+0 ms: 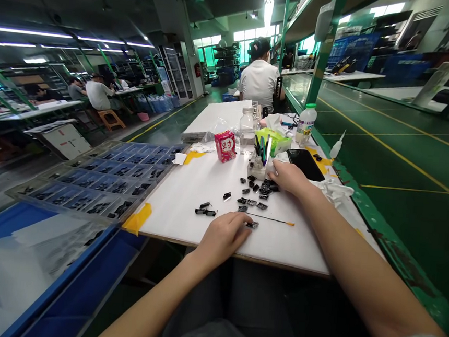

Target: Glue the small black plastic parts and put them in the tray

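While the bare left hand (222,235) curls against a small, glossy black part (253,225) near the front edge of the white tabletop (177,206), the bare right hand (288,177) sits beside the clear plastic pen holder (255,171); whether either grips anything, I cannot tell.

Glossy black parts (249,202); matt tabletop (183,191)

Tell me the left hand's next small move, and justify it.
I'd probably have the left hand steady the small black part, since it lies right at the fingertips, while the right hand is farther back, beside the pen holder. Whether the part is already gripped is unclear.
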The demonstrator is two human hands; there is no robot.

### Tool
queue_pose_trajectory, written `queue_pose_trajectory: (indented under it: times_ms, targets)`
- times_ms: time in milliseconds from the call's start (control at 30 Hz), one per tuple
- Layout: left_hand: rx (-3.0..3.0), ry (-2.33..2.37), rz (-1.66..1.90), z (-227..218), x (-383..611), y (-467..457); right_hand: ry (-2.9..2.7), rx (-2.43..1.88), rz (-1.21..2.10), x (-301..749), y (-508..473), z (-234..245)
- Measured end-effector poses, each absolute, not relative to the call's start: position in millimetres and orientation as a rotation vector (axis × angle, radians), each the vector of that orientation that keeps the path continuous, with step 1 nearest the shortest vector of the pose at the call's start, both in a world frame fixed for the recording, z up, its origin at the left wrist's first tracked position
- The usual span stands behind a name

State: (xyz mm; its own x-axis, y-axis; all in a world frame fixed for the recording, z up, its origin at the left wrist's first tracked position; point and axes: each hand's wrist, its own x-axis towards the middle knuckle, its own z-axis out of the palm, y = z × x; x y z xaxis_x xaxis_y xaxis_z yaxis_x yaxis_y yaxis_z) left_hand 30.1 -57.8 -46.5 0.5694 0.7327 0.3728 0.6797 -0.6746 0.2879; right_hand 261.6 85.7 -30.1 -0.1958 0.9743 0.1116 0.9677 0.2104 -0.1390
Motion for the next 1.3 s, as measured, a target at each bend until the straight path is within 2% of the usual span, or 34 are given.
queue_pose_trajectory:
  times_ms: [300,633,1100,1300]
  targets:
    - [2.707,1.227,0.356,-29,45,-45,-2.318,-1.909,0.063,259,89,-28]
    - [2.811,0.984,-0.012,7,39,-17,-2.296,-1.943,0.072,256,89,-25]
    - [2.706,0.752,-0.04,3,13,-4,-2.271,-1.932,0.101,254,90,-22]
    - [2.497,0.899,0.404,-4,29,-1,-2.201,-1.893,0.197,259,92,-25]
